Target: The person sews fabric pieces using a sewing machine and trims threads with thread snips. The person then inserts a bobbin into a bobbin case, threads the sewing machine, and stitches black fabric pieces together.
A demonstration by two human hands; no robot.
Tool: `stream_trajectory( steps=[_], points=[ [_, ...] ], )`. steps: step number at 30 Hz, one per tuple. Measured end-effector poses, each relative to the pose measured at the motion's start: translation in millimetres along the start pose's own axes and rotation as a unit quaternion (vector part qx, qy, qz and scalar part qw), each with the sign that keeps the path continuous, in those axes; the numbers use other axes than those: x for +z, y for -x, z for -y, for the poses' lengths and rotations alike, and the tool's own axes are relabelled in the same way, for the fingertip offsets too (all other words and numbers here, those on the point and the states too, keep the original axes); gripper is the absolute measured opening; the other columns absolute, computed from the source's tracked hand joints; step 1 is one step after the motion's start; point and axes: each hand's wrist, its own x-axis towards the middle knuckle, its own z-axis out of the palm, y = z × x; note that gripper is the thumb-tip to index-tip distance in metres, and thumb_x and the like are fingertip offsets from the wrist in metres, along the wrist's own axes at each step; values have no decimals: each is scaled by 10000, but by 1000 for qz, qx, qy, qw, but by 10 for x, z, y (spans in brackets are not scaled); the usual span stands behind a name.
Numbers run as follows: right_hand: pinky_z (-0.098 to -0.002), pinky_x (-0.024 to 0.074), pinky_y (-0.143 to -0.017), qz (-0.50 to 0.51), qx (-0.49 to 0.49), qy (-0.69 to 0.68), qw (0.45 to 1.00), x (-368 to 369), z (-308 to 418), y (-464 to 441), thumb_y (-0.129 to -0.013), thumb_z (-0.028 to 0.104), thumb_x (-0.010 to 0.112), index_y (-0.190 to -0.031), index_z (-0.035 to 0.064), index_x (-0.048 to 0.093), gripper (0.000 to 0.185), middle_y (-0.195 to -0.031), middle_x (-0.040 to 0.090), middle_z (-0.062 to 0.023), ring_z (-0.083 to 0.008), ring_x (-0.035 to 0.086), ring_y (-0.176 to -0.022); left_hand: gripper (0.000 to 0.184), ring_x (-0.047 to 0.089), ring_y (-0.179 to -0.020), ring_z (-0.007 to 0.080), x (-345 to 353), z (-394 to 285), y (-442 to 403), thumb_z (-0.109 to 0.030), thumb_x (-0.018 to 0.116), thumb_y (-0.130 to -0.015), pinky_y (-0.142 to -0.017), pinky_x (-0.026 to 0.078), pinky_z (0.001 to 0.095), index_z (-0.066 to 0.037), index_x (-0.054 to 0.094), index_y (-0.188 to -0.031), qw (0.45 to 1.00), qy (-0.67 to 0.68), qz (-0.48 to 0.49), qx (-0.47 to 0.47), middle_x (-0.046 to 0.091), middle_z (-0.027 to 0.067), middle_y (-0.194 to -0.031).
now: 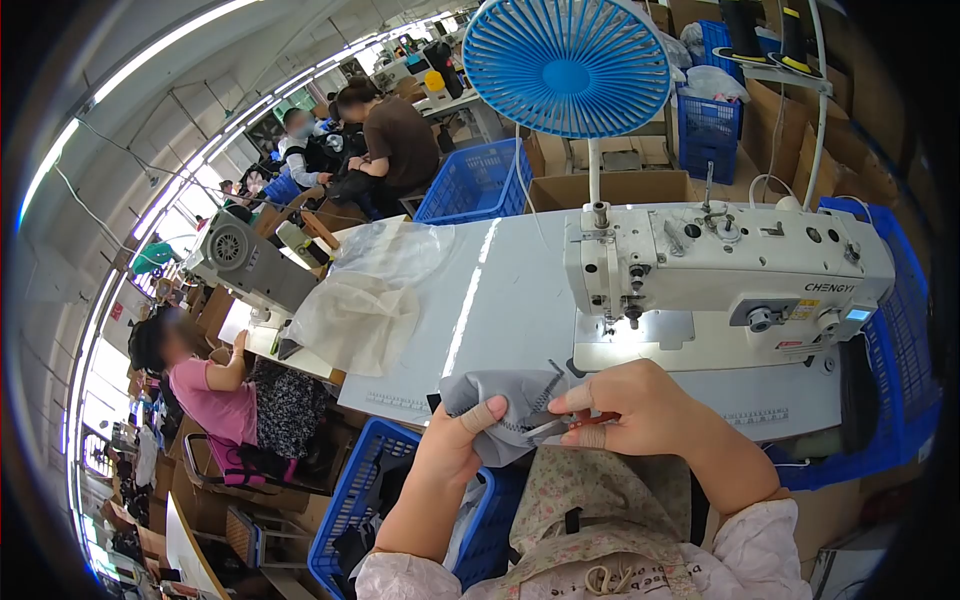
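My left hand (458, 445) grips a piece of grey fabric (490, 388), its thumb pressed on top. A dark, toothed-looking strip, perhaps a zipper or stitching, runs along the piece. My right hand (640, 405) is closed around small thread snips (545, 428) with reddish handles, and their metal blades lie against the fabric's right side. Tan tape or finger covers wrap fingers on both hands. Just beyond the hands stands a white sewing machine (700, 262), whose needle area is apart from the fabric.
A blue fan (566, 75) rises behind the machine. Thin pale sheeting (355, 320) covers the table's left part. Below the table's front edge sits a blue crate (345, 510) with cloth inside. A person in pink (212, 395) sits at the left; others work farther back.
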Motion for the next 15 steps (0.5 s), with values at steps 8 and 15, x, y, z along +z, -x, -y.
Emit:
stream_trajectory(
  steps=[8,15],
  points=[
    [-272,547,-620,17,16,-20,1000,-26,-2,-18,-751,154,813,-1006,64,719,286,-814,709,-76,-164,695,-690,492,611,-1083,246,-4,10,-10,-105,731,-832,-957,477,372,38,533,-1259,1000,6,2,-7,628,140,-1183],
    [-269,531,-618,27,38,-24,999,-51,-23,-16,-755,174,814,-1002,73,723,281,-775,698,-62,-151,671,-661,459,627,-1065,286,0,31,-30,-67,706,-823,-954,495,418,38,538,-1237,1000,5,-8,-1,632,161,-1169]
  ],
)
